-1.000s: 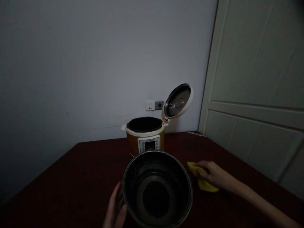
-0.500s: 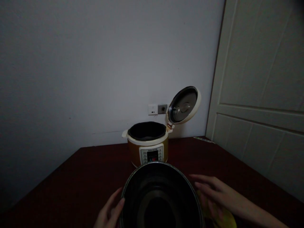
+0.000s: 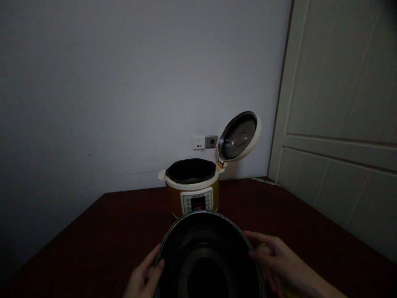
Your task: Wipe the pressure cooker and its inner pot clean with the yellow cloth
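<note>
A dark, round inner pot (image 3: 204,236) is tilted so that its inside faces me at the bottom of the view. My left hand (image 3: 144,273) is closed on the pot's left rim, its thumb over the edge. On the opposite side, my right hand (image 3: 273,258) grips the right rim with the thumb at the inner edge. Behind the pot stands a yellow and white electric pressure cooker (image 3: 176,198), its lid (image 3: 240,136) raised to the right. Part of the cooker's front panel is hidden by the pot's rim. A yellow thing (image 3: 290,291) shows dimly below my right hand.
The cooker rests on a dark red table (image 3: 102,236) against a pale wall (image 3: 93,103). Wall sockets (image 3: 199,142) sit behind the cooker. A panelled white door (image 3: 338,124) rises on the right. A thin patterned strip (image 3: 266,181) lies at the table's back edge.
My right hand has moved left from beside the pot and closed on its right rim. Less of the yellow thing beneath it shows. The left hand keeps its hold.
</note>
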`<state>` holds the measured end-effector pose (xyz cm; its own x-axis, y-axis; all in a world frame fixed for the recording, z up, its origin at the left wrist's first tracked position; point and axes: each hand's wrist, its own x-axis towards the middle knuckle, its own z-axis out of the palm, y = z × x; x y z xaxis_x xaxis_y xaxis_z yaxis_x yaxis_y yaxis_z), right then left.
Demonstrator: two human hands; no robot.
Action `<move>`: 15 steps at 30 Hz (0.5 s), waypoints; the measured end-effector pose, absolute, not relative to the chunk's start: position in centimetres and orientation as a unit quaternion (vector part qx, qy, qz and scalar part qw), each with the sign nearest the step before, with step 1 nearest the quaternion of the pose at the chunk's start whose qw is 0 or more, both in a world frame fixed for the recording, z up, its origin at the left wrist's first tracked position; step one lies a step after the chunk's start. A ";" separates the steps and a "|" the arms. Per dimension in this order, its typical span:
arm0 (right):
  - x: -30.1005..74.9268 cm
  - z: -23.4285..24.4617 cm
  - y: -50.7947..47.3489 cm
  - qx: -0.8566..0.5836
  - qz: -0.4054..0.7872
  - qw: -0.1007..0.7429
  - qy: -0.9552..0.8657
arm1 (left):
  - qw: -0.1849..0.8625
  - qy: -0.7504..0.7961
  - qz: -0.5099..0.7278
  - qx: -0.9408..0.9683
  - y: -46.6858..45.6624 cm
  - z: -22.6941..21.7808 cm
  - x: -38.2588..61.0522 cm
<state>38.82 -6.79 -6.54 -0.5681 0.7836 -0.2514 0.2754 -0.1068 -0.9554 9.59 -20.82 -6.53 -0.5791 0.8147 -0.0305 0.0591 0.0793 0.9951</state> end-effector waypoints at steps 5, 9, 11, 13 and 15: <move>38.5 -6.7 -7.2 -0.406 0.606 0.243 -0.640 | 0.348 0.659 0.587 0.318 -20.6 -6.8 9.1; 38.5 -5.1 -8.1 -0.403 0.604 0.278 -0.629 | 0.354 0.642 0.600 0.320 -21.1 -6.0 8.5; 38.5 -3.6 -8.8 -0.405 0.606 0.293 -0.619 | 0.350 0.636 0.609 0.319 -21.6 -4.6 8.4; 38.6 -1.6 -9.4 -0.401 0.612 0.311 -0.607 | 0.340 0.633 0.622 0.311 -22.2 -2.7 8.7; 38.5 0.4 -10.0 -0.388 0.623 0.339 -0.588 | 0.317 0.631 0.645 0.291 -22.9 -0.3 9.1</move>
<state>38.54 -10.01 0.43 -0.4681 0.8796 -0.0848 0.0336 -0.0781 -0.9964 9.14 -22.89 -0.35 -0.6296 0.7765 -0.0246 -0.0422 -0.0025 0.9991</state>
